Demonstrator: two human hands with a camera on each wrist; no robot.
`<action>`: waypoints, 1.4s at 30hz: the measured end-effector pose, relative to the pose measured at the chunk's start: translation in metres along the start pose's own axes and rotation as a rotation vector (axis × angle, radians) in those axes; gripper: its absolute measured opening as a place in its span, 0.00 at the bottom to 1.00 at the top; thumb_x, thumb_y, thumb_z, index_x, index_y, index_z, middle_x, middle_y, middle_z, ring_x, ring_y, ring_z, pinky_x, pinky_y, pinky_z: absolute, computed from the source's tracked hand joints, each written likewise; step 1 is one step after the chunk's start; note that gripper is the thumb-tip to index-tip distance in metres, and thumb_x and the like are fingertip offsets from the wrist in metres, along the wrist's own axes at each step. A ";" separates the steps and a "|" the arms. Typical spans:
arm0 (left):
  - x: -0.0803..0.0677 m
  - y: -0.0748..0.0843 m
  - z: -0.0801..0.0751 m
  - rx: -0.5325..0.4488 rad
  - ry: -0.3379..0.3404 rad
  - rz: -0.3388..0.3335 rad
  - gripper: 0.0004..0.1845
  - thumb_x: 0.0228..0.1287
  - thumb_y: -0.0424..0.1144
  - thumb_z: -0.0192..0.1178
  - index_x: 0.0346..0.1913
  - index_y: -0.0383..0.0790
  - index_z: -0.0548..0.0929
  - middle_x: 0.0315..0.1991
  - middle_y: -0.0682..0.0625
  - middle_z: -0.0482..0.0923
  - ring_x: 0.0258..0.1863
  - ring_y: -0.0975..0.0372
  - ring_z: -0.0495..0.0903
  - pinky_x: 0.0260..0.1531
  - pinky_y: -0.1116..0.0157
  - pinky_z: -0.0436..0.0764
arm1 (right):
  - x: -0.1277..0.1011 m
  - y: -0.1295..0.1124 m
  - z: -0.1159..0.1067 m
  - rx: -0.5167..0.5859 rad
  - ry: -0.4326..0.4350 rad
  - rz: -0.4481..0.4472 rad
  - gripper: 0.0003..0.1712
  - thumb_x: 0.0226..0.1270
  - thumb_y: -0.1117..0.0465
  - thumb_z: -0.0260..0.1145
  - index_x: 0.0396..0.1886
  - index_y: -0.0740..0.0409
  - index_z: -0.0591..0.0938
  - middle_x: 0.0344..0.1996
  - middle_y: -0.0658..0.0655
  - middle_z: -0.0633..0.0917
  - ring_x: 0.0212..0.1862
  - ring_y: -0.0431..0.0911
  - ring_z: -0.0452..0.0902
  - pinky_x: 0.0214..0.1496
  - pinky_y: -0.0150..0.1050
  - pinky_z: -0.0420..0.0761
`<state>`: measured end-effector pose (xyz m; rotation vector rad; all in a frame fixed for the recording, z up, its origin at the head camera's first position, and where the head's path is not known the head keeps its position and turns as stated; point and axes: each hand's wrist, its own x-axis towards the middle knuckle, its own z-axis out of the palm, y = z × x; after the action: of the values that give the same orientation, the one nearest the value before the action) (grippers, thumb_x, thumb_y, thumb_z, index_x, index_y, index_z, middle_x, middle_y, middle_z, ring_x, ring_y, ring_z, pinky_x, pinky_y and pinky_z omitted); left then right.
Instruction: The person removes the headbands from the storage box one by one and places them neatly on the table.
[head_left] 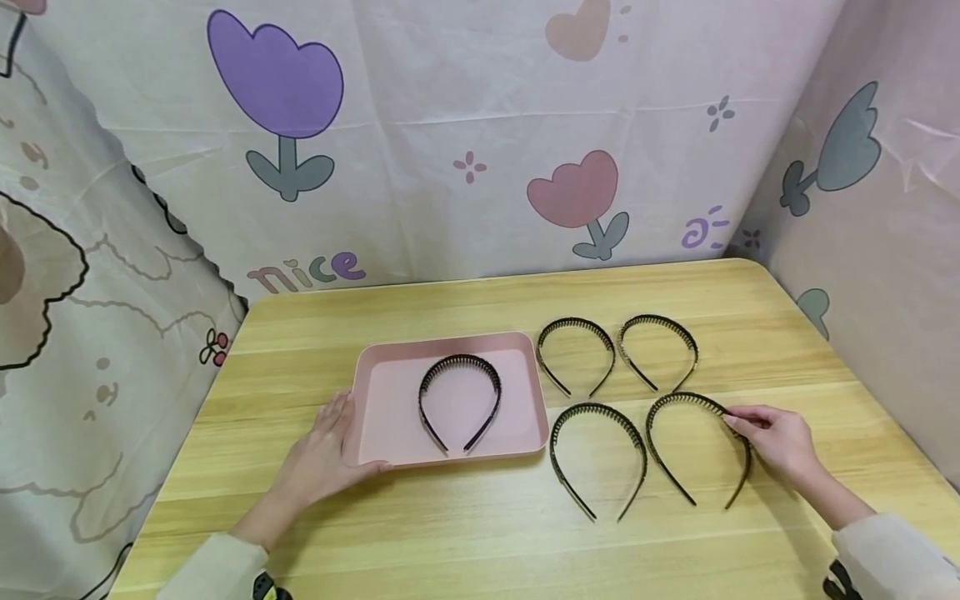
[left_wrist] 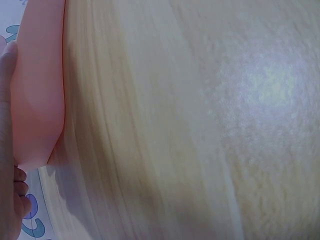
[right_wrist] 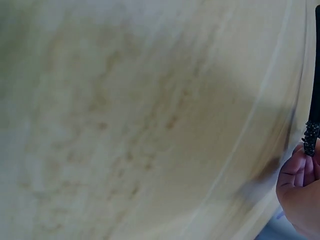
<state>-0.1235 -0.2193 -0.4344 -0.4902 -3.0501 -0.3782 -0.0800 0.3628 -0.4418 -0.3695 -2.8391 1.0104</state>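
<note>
A shallow pink tray (head_left: 390, 446) lies on the table, with one black toothed headband (head_left: 460, 360) inside it. My left hand (head_left: 318, 458) holds the tray's front left corner, fingers along the left side and thumb at the front edge. In the left wrist view the tray's outer wall (left_wrist: 40, 90) shows beside the thumb. My right hand (head_left: 776, 437) pinches the right arm of another black headband (head_left: 686, 396), the front right one of the group. Part of that headband (right_wrist: 315, 95) appears between the fingertips in the right wrist view.
Three more black headbands lie right of the tray: a back left one (head_left: 573, 322), a back right one (head_left: 656, 319) and a front left one (head_left: 596, 408). The wooden table (head_left: 450, 542) meets a printed cloth (head_left: 420, 208) at its back edge.
</note>
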 end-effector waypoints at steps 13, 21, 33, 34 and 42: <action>-0.002 0.000 0.001 -0.014 0.022 0.005 0.60 0.42 0.68 0.63 0.69 0.27 0.55 0.69 0.32 0.54 0.67 0.38 0.56 0.61 0.41 0.65 | 0.000 0.005 0.003 -0.009 -0.031 -0.020 0.16 0.59 0.61 0.65 0.39 0.71 0.83 0.28 0.61 0.87 0.27 0.17 0.66 0.26 0.21 0.72; -0.004 -0.001 0.001 -0.024 0.036 0.000 0.60 0.41 0.68 0.64 0.68 0.27 0.56 0.69 0.33 0.55 0.68 0.39 0.56 0.63 0.43 0.65 | -0.002 0.002 0.004 -0.014 -0.042 -0.019 0.16 0.59 0.60 0.65 0.40 0.71 0.83 0.30 0.63 0.87 0.27 0.18 0.66 0.26 0.21 0.72; -0.002 0.000 0.002 -0.034 0.050 0.017 0.60 0.40 0.67 0.65 0.68 0.27 0.57 0.69 0.33 0.56 0.67 0.38 0.57 0.60 0.41 0.67 | 0.003 -0.007 -0.006 0.046 0.011 -0.004 0.23 0.60 0.56 0.65 0.45 0.74 0.80 0.20 0.24 0.74 0.24 0.21 0.68 0.24 0.22 0.73; -0.002 0.000 0.002 -0.031 0.052 0.020 0.60 0.40 0.67 0.65 0.68 0.26 0.57 0.69 0.32 0.56 0.67 0.39 0.57 0.60 0.41 0.67 | 0.005 -0.010 -0.008 0.055 0.032 -0.007 0.23 0.61 0.56 0.65 0.45 0.75 0.80 0.19 0.22 0.73 0.24 0.20 0.68 0.24 0.22 0.73; -0.003 -0.001 0.003 -0.016 0.073 0.042 0.60 0.39 0.67 0.66 0.67 0.25 0.58 0.68 0.32 0.58 0.66 0.39 0.59 0.60 0.43 0.68 | 0.021 -0.040 -0.011 0.193 0.067 -0.034 0.22 0.62 0.57 0.64 0.45 0.74 0.80 0.21 0.20 0.74 0.26 0.20 0.71 0.25 0.20 0.74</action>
<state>-0.1210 -0.2204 -0.4372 -0.5287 -2.9632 -0.4095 -0.1058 0.3453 -0.4072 -0.3280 -2.6500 1.2282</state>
